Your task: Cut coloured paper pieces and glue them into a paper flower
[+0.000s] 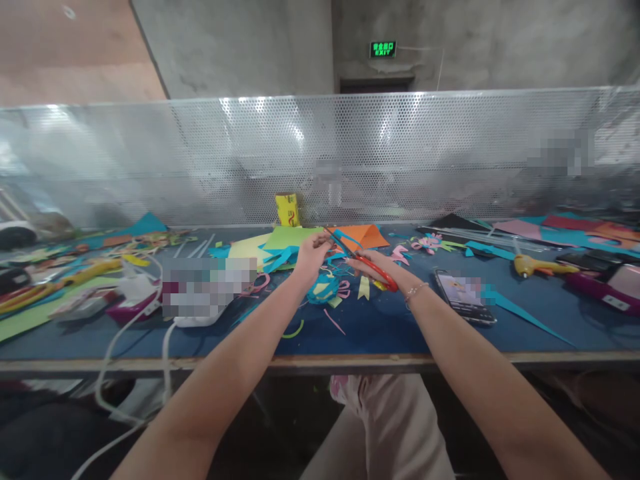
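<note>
My right hand (376,264) is closed on the red handles of a pair of scissors (361,259), whose blades point up and left. My left hand (313,255) is closed in a pinch on a small blue paper piece (341,235) at the blade tips. Both hands hover over the blue table (380,327) above a heap of cut paper scraps (330,291). Sheets of green (287,237), yellow and orange paper (367,235) lie just behind the hands.
A phone (464,295) lies right of my right wrist. A yellow glue gun (533,266) and pink case (607,285) sit further right. White cables (120,333) and a white device lie left. A perforated metal screen (320,153) backs the table, with a yellow packet (287,210) against it.
</note>
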A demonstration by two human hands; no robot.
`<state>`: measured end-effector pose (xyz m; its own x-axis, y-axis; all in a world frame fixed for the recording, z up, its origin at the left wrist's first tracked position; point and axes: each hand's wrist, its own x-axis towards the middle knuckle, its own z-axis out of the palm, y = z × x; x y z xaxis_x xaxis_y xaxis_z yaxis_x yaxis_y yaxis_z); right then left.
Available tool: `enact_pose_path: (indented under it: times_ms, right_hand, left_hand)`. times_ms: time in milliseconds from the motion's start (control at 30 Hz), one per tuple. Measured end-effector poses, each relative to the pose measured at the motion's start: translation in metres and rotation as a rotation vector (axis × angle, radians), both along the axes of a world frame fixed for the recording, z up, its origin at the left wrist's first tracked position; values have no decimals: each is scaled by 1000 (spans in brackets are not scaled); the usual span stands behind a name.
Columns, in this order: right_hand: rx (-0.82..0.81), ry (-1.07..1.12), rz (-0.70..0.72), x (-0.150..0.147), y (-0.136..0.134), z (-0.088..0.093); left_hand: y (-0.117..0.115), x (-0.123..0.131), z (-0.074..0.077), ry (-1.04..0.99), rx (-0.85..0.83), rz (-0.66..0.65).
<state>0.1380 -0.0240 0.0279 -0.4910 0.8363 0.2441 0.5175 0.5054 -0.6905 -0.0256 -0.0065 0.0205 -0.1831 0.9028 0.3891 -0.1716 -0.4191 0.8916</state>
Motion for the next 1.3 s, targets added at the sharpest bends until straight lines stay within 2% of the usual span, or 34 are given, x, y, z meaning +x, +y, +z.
enact_pose_path:
  times_ms: [667, 1067, 1300]
  right_hand:
    - [-14, 19, 26, 0, -5, 3]
    - [33, -27, -2, 0, 5, -3]
    - [10, -19, -16, -1, 0, 1]
  left_hand:
    - [-3, 2, 2, -75, 8, -11]
    - [2, -1, 1, -56, 22, 82]
    - [1, 0, 1, -103, 16, 54]
